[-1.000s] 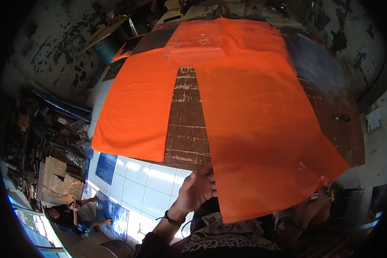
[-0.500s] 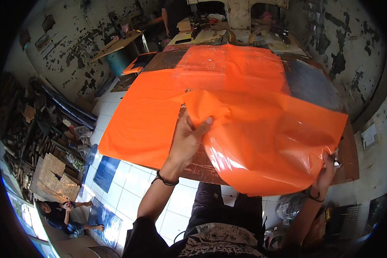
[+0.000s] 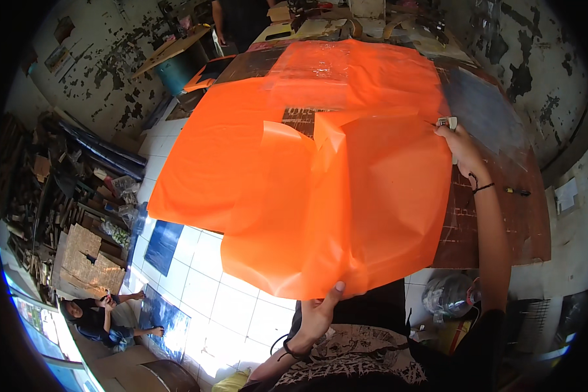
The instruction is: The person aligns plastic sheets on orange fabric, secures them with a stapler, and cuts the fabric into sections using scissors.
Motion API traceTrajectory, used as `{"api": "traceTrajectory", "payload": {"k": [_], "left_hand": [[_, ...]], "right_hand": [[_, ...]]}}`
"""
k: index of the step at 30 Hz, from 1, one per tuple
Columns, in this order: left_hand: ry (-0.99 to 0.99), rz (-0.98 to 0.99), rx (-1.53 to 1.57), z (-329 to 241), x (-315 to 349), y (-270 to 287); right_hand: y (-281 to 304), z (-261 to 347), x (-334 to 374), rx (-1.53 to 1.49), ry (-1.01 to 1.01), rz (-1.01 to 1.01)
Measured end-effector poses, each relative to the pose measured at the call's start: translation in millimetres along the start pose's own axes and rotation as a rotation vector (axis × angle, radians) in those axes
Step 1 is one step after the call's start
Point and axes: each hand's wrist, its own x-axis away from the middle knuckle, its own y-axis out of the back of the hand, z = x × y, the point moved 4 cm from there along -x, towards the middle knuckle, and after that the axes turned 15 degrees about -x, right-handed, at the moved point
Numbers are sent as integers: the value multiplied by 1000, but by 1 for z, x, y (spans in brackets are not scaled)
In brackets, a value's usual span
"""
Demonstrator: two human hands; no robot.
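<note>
A loose, shiny orange plastic sheet [image 3: 392,189] is stretched between my hands over the near side of the worktable. My left hand [image 3: 321,315] pinches its near edge, thumb on top, close to my body. Farther off on the right, my right hand [image 3: 462,147] grips the sheet's far right corner. A small whitish object [image 3: 447,122], too small to identify, shows at its fingertips. Under and beside the loose sheet lies a flat orange piece [image 3: 209,150] on the left. More orange sheeting [image 3: 392,78], partly under a clear film, covers the far part of the table.
The worktable's brown scratched surface [image 3: 490,228] shows at the right, with a small black-and-yellow tool [image 3: 517,191] on it. A grey translucent sheet [image 3: 483,117] lies beyond. One person [image 3: 104,320] sits on the floor at lower left; another [image 3: 242,23] stands behind. Scrap wood [image 3: 39,183] lines the left.
My left hand has drawn the sheet's edge down toward my body. My right hand has moved from the near right to the far right, turning the sheet and uncovering the table's right side.
</note>
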Motion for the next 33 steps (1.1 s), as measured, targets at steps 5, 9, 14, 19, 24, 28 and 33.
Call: {"api": "traceTrajectory", "payload": {"k": [5, 9, 14, 19, 24, 28, 33], "left_hand": [[30, -112, 318, -16, -12, 14], [-24, -279, 272, -30, -22, 37], [-118, -372, 300, -47, -37, 49], [-210, -371, 213, -55, -49, 63], [-213, -508, 223, -49, -36, 68], [-178, -256, 218, -14, -13, 29], [135, 197, -67, 38, -3, -19]], "right_hand": [[60, -12, 9, 138, -12, -47], [91, -8, 30, 175, 113, -142], [111, 4, 61, 258, 242, -197], [96, -19, 60, 278, 176, -234], [68, -11, 66, 229, 148, -182], [75, -11, 103, 201, -16, 10], [70, -12, 150, 107, -182, 7]]}}
